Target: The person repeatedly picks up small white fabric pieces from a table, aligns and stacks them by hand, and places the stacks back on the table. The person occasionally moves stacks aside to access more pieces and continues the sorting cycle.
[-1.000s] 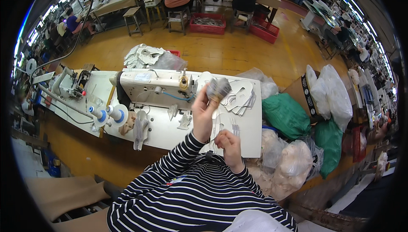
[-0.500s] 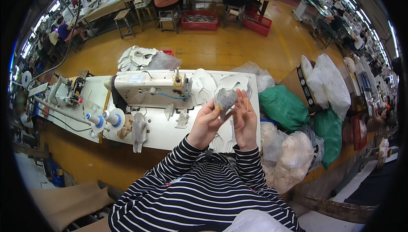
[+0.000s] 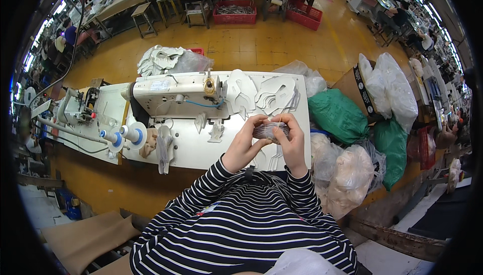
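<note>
In the head view, pinched a grey layered bundle (image 3: 269, 131) between left hand (image 3: 245, 145) and right hand (image 3: 296, 146), above the counter's (image 3: 201, 156) near right part, on the near side of the white cut pieces (image 3: 280, 91). Possibly risked fanning or dropping layers through a slackened, uneven pinch.

On the table (image 3: 193, 151) the sewing machine (image 3: 173, 94) stands left of the stacked pieces (image 3: 277, 95), with thread cones (image 3: 133, 134) at its front left, a bundle (image 3: 269, 131) between left fingers (image 3: 254, 122) and right fingers (image 3: 292, 124) nearer than the pieces, bags (image 3: 338, 116) beyond the table's right edge, and crates (image 3: 234, 17) behind on the floor (image 3: 241, 51).
</note>
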A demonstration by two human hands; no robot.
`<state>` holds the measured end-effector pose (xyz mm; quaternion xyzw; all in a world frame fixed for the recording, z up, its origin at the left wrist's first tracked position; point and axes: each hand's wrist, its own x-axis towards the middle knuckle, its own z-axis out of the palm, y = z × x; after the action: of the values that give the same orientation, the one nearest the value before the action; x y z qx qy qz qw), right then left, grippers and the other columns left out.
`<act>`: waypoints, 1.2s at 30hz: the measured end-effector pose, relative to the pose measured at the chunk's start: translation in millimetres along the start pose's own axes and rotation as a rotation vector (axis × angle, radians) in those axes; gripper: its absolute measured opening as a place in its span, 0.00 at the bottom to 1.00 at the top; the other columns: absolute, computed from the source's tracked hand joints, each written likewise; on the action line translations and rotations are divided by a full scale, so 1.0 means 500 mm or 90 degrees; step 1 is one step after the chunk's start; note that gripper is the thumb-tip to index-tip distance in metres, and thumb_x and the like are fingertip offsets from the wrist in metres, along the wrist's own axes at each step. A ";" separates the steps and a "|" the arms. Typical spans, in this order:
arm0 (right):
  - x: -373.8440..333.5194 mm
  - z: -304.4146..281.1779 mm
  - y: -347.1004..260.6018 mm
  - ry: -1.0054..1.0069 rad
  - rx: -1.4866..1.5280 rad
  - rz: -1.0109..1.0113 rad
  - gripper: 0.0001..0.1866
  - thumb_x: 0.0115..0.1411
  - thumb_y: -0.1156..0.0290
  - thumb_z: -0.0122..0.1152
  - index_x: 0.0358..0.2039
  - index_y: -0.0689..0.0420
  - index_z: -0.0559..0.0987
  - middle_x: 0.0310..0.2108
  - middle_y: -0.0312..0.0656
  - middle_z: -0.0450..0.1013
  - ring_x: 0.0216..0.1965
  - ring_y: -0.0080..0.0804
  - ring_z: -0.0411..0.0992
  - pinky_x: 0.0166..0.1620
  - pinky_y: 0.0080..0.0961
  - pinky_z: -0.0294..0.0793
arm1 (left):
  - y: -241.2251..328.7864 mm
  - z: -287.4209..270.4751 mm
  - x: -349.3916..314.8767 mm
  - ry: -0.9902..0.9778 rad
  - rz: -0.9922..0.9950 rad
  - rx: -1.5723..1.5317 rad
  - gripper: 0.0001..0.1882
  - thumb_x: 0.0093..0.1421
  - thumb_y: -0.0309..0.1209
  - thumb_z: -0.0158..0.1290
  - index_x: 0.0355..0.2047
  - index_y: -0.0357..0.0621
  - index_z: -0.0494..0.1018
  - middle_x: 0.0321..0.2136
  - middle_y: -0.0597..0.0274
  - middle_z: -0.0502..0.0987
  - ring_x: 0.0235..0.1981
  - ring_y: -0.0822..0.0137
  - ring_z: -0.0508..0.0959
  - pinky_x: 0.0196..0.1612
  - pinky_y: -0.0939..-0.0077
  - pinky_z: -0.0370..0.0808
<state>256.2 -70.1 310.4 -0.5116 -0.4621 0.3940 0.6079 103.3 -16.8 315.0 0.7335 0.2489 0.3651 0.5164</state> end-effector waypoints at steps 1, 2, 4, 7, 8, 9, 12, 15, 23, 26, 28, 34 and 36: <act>0.000 -0.001 0.010 0.003 -0.007 0.002 0.10 0.58 0.73 0.53 0.39 0.64 0.71 0.39 0.40 0.66 0.43 0.29 0.66 0.48 0.24 0.66 | -0.005 0.003 -0.003 -0.005 -0.032 -0.035 0.26 0.56 0.20 0.57 0.54 0.36 0.62 0.47 0.54 0.68 0.48 0.62 0.71 0.50 0.73 0.69; 0.001 -0.005 0.018 -0.017 -0.006 -0.018 0.11 0.59 0.70 0.48 0.40 0.62 0.68 0.39 0.38 0.62 0.42 0.27 0.62 0.49 0.21 0.61 | -0.012 0.002 -0.005 -0.044 -0.006 0.022 0.26 0.57 0.20 0.55 0.55 0.35 0.61 0.47 0.55 0.68 0.49 0.64 0.71 0.51 0.74 0.69; 0.002 -0.010 0.031 0.025 0.111 -0.006 0.13 0.60 0.69 0.48 0.44 0.60 0.66 0.40 0.38 0.61 0.42 0.26 0.61 0.50 0.20 0.60 | -0.029 0.009 -0.007 -0.027 -0.062 -0.048 0.25 0.59 0.20 0.54 0.55 0.35 0.61 0.47 0.56 0.67 0.49 0.65 0.71 0.51 0.74 0.69; -0.015 -0.019 0.043 -0.020 0.151 0.068 0.20 0.62 0.70 0.50 0.54 0.59 0.62 0.46 0.38 0.61 0.43 0.24 0.63 0.49 0.20 0.64 | -0.058 0.023 -0.014 0.002 -0.092 -0.049 0.25 0.62 0.23 0.50 0.60 0.34 0.60 0.48 0.57 0.67 0.48 0.68 0.69 0.52 0.78 0.67; -0.027 -0.015 0.048 -0.033 0.152 0.097 0.22 0.62 0.71 0.51 0.56 0.59 0.61 0.47 0.39 0.62 0.44 0.24 0.64 0.48 0.20 0.65 | -0.067 0.030 -0.017 0.012 -0.113 -0.049 0.25 0.63 0.23 0.49 0.60 0.35 0.60 0.48 0.57 0.66 0.48 0.68 0.69 0.52 0.78 0.66; -0.041 -0.014 0.053 -0.062 0.154 0.110 0.23 0.63 0.71 0.52 0.57 0.59 0.61 0.49 0.39 0.62 0.44 0.24 0.65 0.47 0.19 0.66 | -0.077 0.039 -0.020 0.019 -0.142 -0.047 0.26 0.63 0.24 0.49 0.61 0.35 0.60 0.48 0.57 0.66 0.47 0.68 0.68 0.52 0.79 0.66; -0.056 -0.018 0.084 0.065 0.202 0.181 0.23 0.63 0.72 0.54 0.58 0.59 0.63 0.48 0.39 0.66 0.43 0.23 0.67 0.45 0.19 0.68 | -0.104 0.069 -0.036 -0.004 -0.170 -0.132 0.27 0.64 0.25 0.47 0.64 0.40 0.58 0.49 0.57 0.65 0.48 0.68 0.66 0.54 0.78 0.63; -0.058 -0.049 0.127 0.156 0.240 0.225 0.21 0.64 0.71 0.54 0.56 0.60 0.66 0.44 0.38 0.69 0.42 0.21 0.66 0.45 0.19 0.67 | -0.156 0.085 -0.057 -0.055 -0.255 -0.235 0.28 0.65 0.28 0.46 0.66 0.45 0.56 0.54 0.56 0.64 0.54 0.66 0.64 0.58 0.74 0.61; -0.026 -0.142 0.384 0.134 -0.078 0.343 0.22 0.62 0.66 0.58 0.53 0.62 0.70 0.38 0.37 0.73 0.37 0.22 0.70 0.41 0.20 0.69 | -0.542 0.115 -0.127 0.059 -0.700 0.081 0.40 0.53 0.44 0.60 0.62 0.40 0.59 0.56 0.41 0.65 0.58 0.48 0.65 0.61 0.62 0.62; -0.015 -0.145 0.509 0.107 -0.187 0.399 0.24 0.60 0.63 0.60 0.52 0.63 0.71 0.37 0.38 0.73 0.34 0.23 0.71 0.39 0.21 0.70 | -0.651 0.133 -0.160 0.060 -0.774 0.293 0.42 0.49 0.47 0.62 0.59 0.39 0.62 0.52 0.39 0.67 0.56 0.45 0.66 0.59 0.62 0.64; -0.007 -0.141 0.570 0.061 -0.243 0.425 0.25 0.59 0.61 0.61 0.53 0.64 0.71 0.36 0.39 0.74 0.33 0.24 0.71 0.38 0.21 0.71 | -0.683 0.131 -0.166 0.090 -0.707 0.157 0.41 0.49 0.48 0.61 0.59 0.40 0.62 0.53 0.39 0.67 0.58 0.49 0.64 0.59 0.64 0.65; 0.010 -0.126 0.622 -0.061 -0.376 0.453 0.33 0.56 0.53 0.62 0.54 0.64 0.71 0.50 0.57 0.68 0.51 0.43 0.68 0.54 0.33 0.65 | -0.649 0.143 -0.118 -0.015 -0.721 0.271 0.38 0.44 0.40 0.63 0.53 0.35 0.65 0.50 0.42 0.67 0.55 0.43 0.63 0.61 0.58 0.61; -0.006 -0.125 0.623 -0.044 -0.577 0.393 0.32 0.58 0.52 0.59 0.54 0.64 0.71 0.58 0.61 0.60 0.59 0.47 0.61 0.60 0.37 0.59 | -0.632 0.163 -0.108 0.046 -0.683 0.205 0.41 0.45 0.41 0.62 0.57 0.35 0.60 0.52 0.41 0.65 0.56 0.41 0.62 0.61 0.58 0.60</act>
<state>313.6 -37.5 -0.2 -0.8209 -0.4337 0.3316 0.1674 138.9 4.5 -13.4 0.5607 0.6574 0.0338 0.5023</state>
